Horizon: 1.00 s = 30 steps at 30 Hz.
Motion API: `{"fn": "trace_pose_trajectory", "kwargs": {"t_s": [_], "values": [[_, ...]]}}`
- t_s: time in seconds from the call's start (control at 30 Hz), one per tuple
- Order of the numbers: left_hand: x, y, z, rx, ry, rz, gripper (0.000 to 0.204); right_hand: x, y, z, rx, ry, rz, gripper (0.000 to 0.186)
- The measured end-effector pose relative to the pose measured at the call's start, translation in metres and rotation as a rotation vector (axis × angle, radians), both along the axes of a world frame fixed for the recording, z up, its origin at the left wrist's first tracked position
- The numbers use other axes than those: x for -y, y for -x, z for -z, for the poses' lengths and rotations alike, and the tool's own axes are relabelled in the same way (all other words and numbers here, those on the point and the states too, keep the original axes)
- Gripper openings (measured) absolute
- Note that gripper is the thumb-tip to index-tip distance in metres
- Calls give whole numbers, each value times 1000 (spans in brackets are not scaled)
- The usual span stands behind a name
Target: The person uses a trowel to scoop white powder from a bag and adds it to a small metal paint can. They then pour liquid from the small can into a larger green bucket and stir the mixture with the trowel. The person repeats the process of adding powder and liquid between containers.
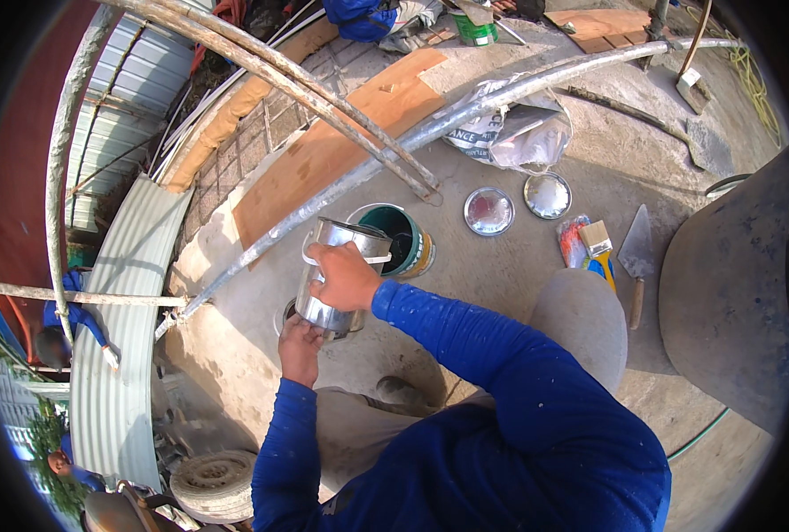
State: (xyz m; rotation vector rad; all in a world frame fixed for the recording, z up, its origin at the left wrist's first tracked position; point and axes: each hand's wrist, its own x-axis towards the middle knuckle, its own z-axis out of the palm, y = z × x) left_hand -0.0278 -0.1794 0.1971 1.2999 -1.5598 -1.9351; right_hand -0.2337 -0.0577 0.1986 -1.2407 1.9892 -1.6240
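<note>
My right hand (341, 275) grips a shiny metal can (322, 297) round its upper part, fingers over its side near a white handle. My left hand (301, 350) holds the can at its lower end. The can is held tilted over what looks like another metal container (286, 317), mostly hidden behind it. Just right of the can stands a green bucket (394, 238) with dark contents. Two round metal lids (488, 211) lie on the concrete to the right, near a paintbrush (597, 241) on a red and blue packet (574, 233) and a trowel (636, 248).
A large grey drum (722, 284) stands at right. A long pipe (501, 93) and poles (306, 93) cross above plywood (279, 191). A sack (510, 129) and shovel (705, 146) lie behind. Corrugated sheet (115, 372), a tyre (213, 479) and co-workers in blue (80, 310) are at left.
</note>
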Motion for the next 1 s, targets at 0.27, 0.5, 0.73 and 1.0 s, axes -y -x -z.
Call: {"fn": "trace_pose_trajectory", "kwargs": {"t_s": [0.27,0.5,0.73,1.0], "values": [[-3,0,-4,-25,-5,17,34,5,4,16,43,15,-34,43],[11,-13,5,4,-19,-18,35,8,-6,14,49,-1,-82,45],[11,-13,7,24,-27,9,33,8,-6,15,7,14,-65,47],[11,-14,11,71,-108,5,27,8,-14,15,-42,4,-89,53]]}}
